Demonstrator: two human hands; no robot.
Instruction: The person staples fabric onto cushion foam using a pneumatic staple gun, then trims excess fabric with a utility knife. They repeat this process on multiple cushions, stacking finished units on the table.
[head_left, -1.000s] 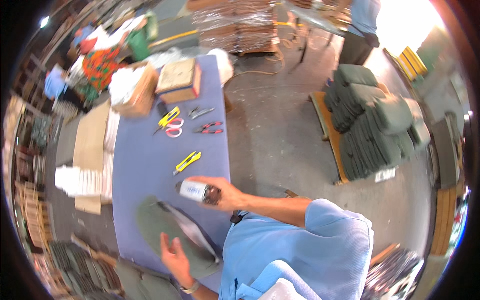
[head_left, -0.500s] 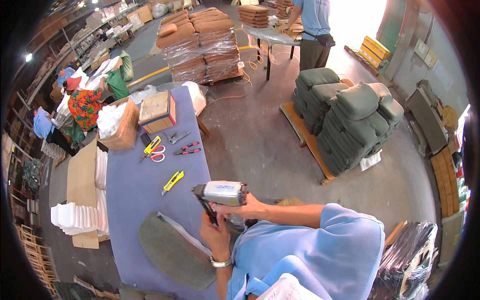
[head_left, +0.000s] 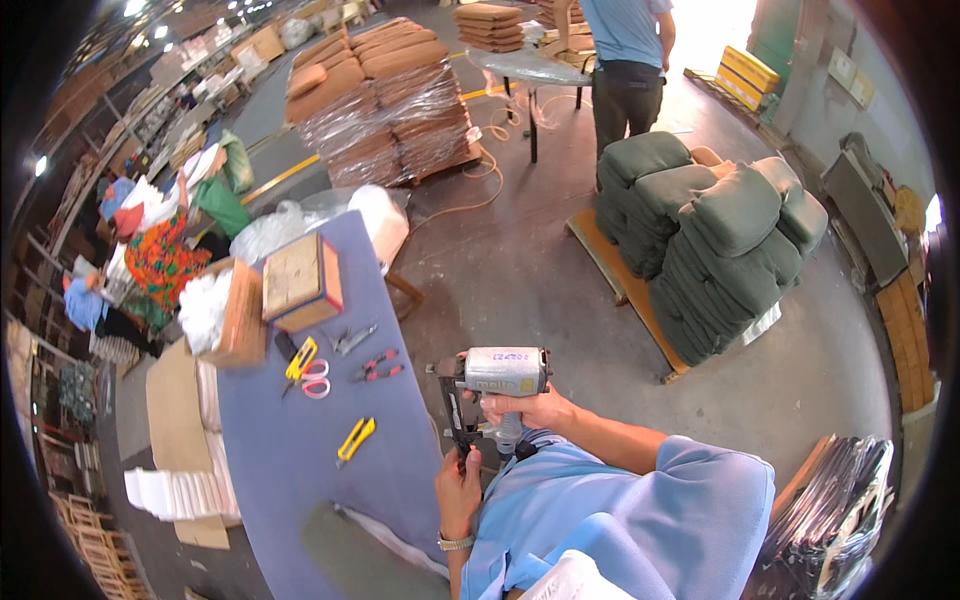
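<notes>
Counter (head_left: 290,475): cushion (head_left: 350,560) at near end; knife (head_left: 356,440) beyond it; scissors (head_left: 316,376) farther back, pliers (head_left: 377,368) to their right; at far end, box (head_left: 300,283), with second box (head_left: 248,325) at its left. Just right of counter edge: nail gun (head_left: 505,370). Farther right: pallet (head_left: 641,320), cushion stack (head_left: 725,250) on top.

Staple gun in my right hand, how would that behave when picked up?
The staple gun probably feels heavy for its size, given its bulky, metallic-looking cylinder. It should stay stiff, since nothing about it sags or bends. Stood upright, it might tip, with that bulk sitting high.
</notes>
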